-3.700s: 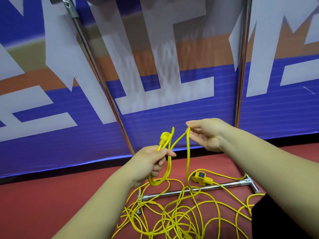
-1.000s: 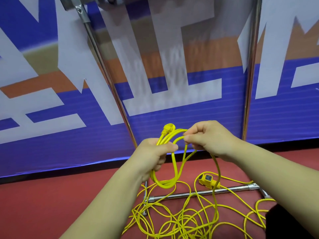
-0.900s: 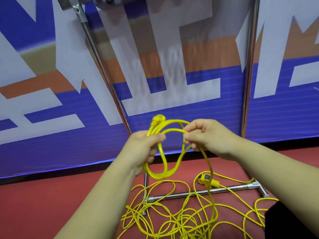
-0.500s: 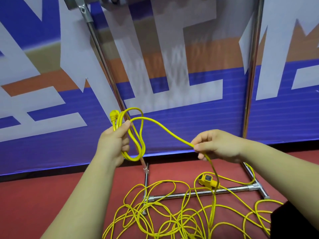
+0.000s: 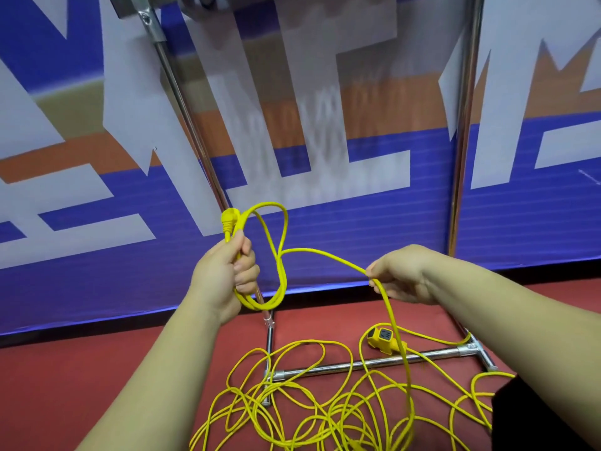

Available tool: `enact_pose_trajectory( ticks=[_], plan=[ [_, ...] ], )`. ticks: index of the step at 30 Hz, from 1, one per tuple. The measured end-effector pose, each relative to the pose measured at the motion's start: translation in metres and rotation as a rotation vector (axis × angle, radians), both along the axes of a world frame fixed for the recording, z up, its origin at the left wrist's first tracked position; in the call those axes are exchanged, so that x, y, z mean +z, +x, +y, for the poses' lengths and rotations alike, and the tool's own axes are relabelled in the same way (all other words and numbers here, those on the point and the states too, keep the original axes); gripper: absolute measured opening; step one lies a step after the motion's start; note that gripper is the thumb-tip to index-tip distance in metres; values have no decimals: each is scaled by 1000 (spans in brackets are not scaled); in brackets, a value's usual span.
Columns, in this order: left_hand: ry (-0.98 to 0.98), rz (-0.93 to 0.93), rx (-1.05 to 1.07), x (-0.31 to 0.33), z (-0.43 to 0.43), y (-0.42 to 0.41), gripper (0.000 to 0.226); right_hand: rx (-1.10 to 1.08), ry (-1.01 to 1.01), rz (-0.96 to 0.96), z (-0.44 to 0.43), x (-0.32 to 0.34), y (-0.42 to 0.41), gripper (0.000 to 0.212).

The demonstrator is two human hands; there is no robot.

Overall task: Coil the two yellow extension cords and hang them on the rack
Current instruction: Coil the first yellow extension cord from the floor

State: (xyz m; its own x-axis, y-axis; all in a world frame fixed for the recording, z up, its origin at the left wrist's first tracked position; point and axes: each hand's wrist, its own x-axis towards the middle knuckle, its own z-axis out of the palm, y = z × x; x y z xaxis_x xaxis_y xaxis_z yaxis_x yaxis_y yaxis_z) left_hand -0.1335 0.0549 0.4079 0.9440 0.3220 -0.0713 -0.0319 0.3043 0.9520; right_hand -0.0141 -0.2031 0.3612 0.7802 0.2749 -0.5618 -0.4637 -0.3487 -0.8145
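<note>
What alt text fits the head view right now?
The left hand grips a small yellow coil with its plug up; the right hand pinches cord running down to a tangled pile by the rack's base.

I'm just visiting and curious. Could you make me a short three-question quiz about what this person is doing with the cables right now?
1. True or false: the left hand grips a small coil of thin yellow extension cord with its yellow plug sticking up.
2. What does the right hand pinch? A) the yellow socket block B) a strand of cord C) the chrome metal rack
3. Fill in: most of the cord lies tangled on the red ____.

Key: 1 true; 2 B; 3 floor.
</note>
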Motion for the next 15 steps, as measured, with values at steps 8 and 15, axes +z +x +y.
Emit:
enact_pose_trajectory(
  ticks=[8, 15],
  plan=[
    [190, 107, -155, -11, -32, 0, 38, -144, 165, 50, -1, 9, 11, 5],
    [340, 176, -261, -29, -60, 4, 23, -142, 215, 18, 2, 21, 12, 7]
  ],
)
